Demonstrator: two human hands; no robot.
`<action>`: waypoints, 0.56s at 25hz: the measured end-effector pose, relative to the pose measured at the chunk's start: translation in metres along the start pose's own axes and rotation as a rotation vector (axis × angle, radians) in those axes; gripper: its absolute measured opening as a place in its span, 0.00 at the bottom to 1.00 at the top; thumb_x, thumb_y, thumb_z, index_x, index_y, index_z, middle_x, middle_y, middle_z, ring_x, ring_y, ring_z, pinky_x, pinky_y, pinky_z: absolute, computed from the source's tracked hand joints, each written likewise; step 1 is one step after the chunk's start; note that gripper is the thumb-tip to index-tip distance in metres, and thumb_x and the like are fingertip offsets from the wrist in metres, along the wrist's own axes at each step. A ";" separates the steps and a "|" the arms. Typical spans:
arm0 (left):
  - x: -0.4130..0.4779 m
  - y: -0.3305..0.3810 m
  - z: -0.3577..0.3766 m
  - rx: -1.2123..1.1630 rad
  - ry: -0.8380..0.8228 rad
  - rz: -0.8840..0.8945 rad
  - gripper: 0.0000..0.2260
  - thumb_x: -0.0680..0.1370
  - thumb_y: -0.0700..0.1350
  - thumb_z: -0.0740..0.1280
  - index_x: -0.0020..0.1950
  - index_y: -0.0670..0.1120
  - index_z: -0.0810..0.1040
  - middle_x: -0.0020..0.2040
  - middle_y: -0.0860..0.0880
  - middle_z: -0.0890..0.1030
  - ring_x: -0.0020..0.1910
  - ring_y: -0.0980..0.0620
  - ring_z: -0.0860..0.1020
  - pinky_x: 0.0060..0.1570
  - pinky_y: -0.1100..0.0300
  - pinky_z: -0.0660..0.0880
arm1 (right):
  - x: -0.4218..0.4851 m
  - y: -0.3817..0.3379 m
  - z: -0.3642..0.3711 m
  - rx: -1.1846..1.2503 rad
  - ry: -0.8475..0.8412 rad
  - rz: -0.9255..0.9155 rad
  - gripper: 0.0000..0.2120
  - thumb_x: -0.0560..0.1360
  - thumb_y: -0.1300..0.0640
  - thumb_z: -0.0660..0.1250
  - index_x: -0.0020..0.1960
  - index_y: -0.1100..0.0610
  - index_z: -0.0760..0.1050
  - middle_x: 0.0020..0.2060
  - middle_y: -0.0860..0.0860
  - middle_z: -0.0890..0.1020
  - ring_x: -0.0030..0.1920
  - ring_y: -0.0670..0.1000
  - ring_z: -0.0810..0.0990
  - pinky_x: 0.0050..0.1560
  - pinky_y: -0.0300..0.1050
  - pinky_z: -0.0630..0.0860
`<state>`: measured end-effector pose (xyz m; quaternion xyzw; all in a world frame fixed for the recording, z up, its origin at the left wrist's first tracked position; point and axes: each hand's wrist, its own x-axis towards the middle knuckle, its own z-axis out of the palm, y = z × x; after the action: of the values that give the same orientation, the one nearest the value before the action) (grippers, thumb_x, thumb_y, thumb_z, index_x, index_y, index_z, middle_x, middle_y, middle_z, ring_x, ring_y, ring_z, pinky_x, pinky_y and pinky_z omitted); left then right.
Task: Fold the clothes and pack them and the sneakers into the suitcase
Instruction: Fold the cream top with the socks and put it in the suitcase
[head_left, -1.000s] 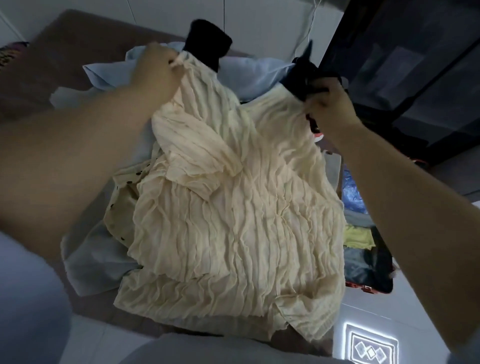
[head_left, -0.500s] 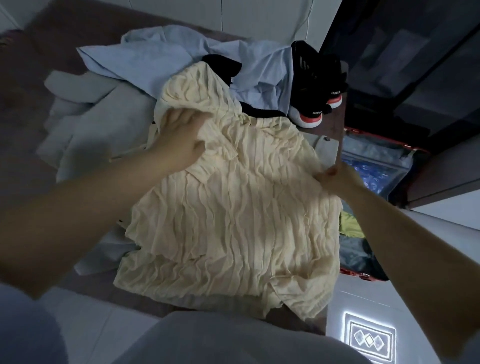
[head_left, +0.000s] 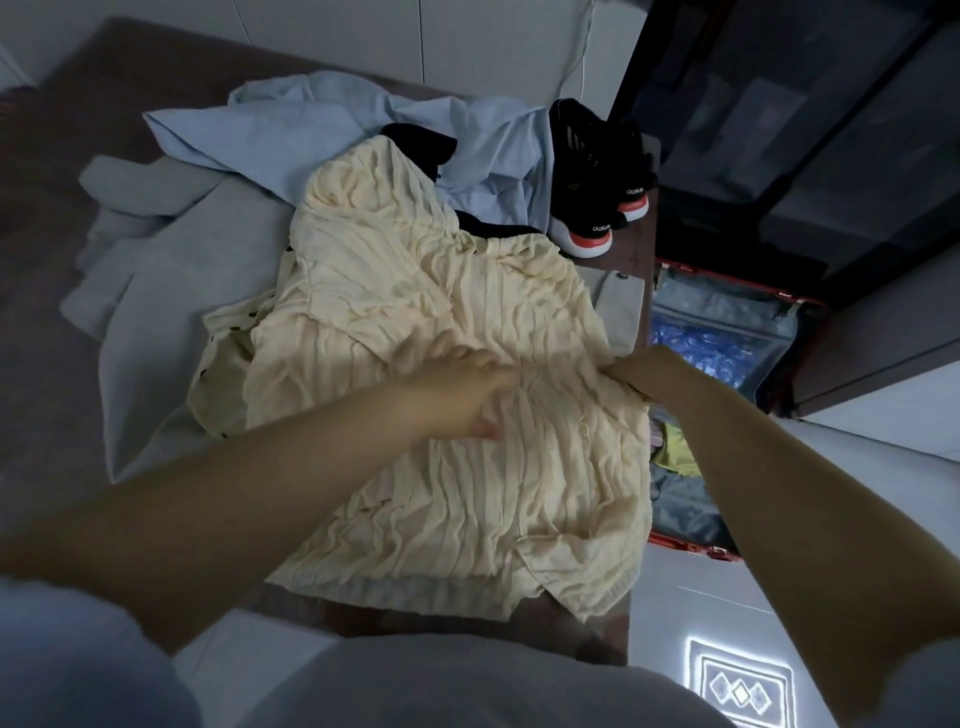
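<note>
Cream top (head_left: 415, 322): lay spread on the bed (head_left: 36, 270) beside the open suitcase (head_left: 727, 312), my left hand (head_left: 462, 397) gripping its middle to fold, my right hand (head_left: 641, 371) at its edge, fingers hidden.

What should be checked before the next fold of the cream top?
1. Top lies flat: not ok, wrinkled and bunched at its far end.
2. Left grip pinches the top's middle: ok.
3. Right grip holds the top's right edge: cannot tell, fingers hidden in fabric.
4. Suitcase open beside the bed: ok.
5. Sneakers packed: not ok, they sit at the far corner.
</note>
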<state>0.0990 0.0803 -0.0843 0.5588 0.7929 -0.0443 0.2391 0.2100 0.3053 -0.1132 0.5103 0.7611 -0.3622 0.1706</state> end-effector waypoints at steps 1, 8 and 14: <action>-0.003 0.001 0.008 0.037 -0.045 0.002 0.34 0.73 0.62 0.64 0.75 0.56 0.54 0.76 0.49 0.56 0.74 0.47 0.53 0.71 0.47 0.38 | -0.002 -0.002 -0.005 0.026 -0.005 -0.011 0.11 0.73 0.50 0.69 0.43 0.57 0.73 0.37 0.54 0.76 0.41 0.52 0.75 0.45 0.43 0.71; -0.013 -0.010 0.021 0.189 -0.162 0.010 0.34 0.74 0.63 0.62 0.76 0.59 0.50 0.78 0.51 0.47 0.76 0.48 0.44 0.69 0.44 0.32 | -0.002 -0.024 -0.093 -0.124 0.324 -0.304 0.07 0.80 0.56 0.55 0.47 0.55 0.70 0.36 0.50 0.71 0.43 0.55 0.73 0.38 0.41 0.66; -0.010 -0.016 -0.001 -0.096 0.038 0.019 0.26 0.75 0.59 0.64 0.72 0.58 0.63 0.72 0.53 0.66 0.73 0.51 0.58 0.73 0.51 0.42 | -0.049 -0.070 -0.088 -0.076 0.070 -0.287 0.11 0.73 0.56 0.67 0.36 0.55 0.67 0.40 0.56 0.77 0.41 0.55 0.73 0.36 0.39 0.71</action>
<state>0.0872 0.0662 -0.0820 0.5551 0.7930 0.0065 0.2510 0.1770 0.3216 0.0037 0.4017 0.8450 -0.3356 0.1096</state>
